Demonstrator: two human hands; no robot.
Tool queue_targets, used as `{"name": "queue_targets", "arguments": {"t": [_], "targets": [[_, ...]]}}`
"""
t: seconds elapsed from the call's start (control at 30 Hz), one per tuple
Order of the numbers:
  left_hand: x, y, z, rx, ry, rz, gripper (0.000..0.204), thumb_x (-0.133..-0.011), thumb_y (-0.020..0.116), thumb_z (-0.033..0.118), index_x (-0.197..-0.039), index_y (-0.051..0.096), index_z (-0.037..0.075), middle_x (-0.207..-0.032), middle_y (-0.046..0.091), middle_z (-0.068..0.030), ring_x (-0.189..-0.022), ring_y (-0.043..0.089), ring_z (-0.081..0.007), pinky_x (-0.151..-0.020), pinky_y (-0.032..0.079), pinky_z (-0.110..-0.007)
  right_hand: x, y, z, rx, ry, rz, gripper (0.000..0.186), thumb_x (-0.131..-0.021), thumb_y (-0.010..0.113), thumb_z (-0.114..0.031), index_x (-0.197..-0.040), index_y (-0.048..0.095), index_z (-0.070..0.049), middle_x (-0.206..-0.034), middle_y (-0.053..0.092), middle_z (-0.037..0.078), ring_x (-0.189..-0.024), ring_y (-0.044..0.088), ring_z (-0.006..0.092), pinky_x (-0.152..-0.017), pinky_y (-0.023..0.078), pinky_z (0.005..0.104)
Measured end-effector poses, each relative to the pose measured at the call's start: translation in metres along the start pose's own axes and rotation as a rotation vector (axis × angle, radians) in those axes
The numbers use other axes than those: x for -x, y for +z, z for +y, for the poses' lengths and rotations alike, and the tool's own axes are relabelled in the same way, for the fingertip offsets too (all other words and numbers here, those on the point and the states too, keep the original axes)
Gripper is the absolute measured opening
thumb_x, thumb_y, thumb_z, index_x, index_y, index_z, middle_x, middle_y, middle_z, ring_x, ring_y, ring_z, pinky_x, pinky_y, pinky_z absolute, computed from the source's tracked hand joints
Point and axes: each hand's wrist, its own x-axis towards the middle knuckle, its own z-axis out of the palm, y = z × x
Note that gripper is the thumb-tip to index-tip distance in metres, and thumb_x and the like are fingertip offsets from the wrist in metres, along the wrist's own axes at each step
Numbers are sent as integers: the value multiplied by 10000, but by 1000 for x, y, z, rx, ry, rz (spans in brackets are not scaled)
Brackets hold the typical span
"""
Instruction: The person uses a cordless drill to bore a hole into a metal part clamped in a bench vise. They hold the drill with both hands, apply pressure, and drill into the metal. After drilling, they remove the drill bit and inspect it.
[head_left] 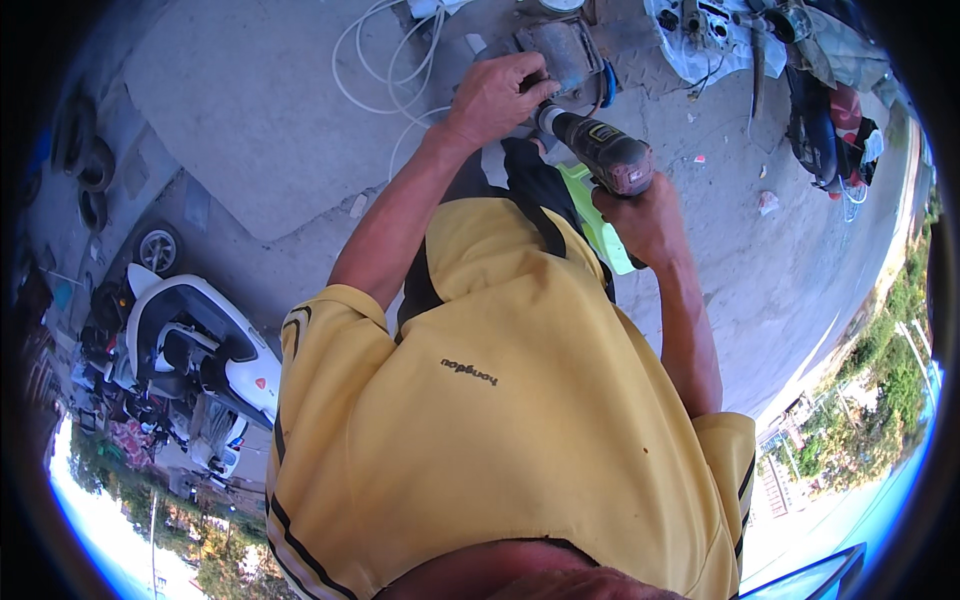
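Note:
My right hand point(648, 218) is wrapped around the handle of a dark power drill point(605, 150) with a reddish-brown rear. The drill points away from me toward a grey metal part point(562, 48) lying on the concrete. With its fingers curled, my left hand point(497, 95) is at the drill's front end by the chuck, just beside the metal part. A bright green piece point(603, 235) shows beneath the drill, next to my dark shorts. My yellow shirt point(500, 420) fills the lower middle and hides the ground under me.
Loops of white cable point(390, 60) lie on the concrete left of the metal part. A white scooter point(190, 350) stands at the left with old tyres point(85, 160) beyond it. A white sheet with parts point(700, 45) and a motorcycle point(830, 120) are at the upper right.

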Motion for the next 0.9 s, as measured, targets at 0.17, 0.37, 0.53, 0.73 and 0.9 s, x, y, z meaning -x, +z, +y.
{"name": "queue_targets", "arguments": {"t": [0.17, 0.37, 0.53, 0.73, 0.9], "targets": [[0, 2, -2, -8, 6, 6, 213, -945, 814, 197, -968, 692, 25, -779, 682, -101, -640, 610, -193, -624, 513, -351, -1, 4, 4, 23, -52, 3, 327, -813, 754, -161, -1089, 719, 11, -883, 750, 220, -793, 726, 385, -771, 563, 453], [1, 0, 1, 16, -8, -2, 201, -950, 800, 200, -970, 692, 32, -787, 685, -103, -649, 615, -214, -631, 511, -367, 0, -2, -1, 12, 4, 28, 334, -812, 759, -178, -1095, 726, -3, -897, 753, 230, -809, 732, 406, -775, 565, 455], [1, -1, 1, 9, 2, -8, 201, -951, 798, 197, -970, 691, 28, -778, 673, -103, -649, 604, -213, -629, 505, -369, -5, -2, 10, 30, -14, 45, 322, -805, 761, -180, -1081, 732, -17, -905, 754, 231, -831, 742, 411, -781, 570, 455], [1, -1, 0, 20, 9, -6, 202, -949, 805, 190, -968, 692, 24, -778, 671, -104, -641, 597, -205, -621, 505, -366, -6, -8, 2, 83, 6, 22, 309, -806, 754, -176, -1059, 727, 0, -896, 746, 245, -843, 737, 421, -786, 567, 459], [0, 0, -1, 11, 22, 5, 206, -943, 813, 191, -968, 696, 22, -789, 682, -105, -646, 610, -204, -625, 516, -360, -1, -8, -6, 28, -66, 42, 270, -810, 745, -167, -999, 720, 25, -854, 728, 255, -811, 716, 428, -771, 561, 464]]}}
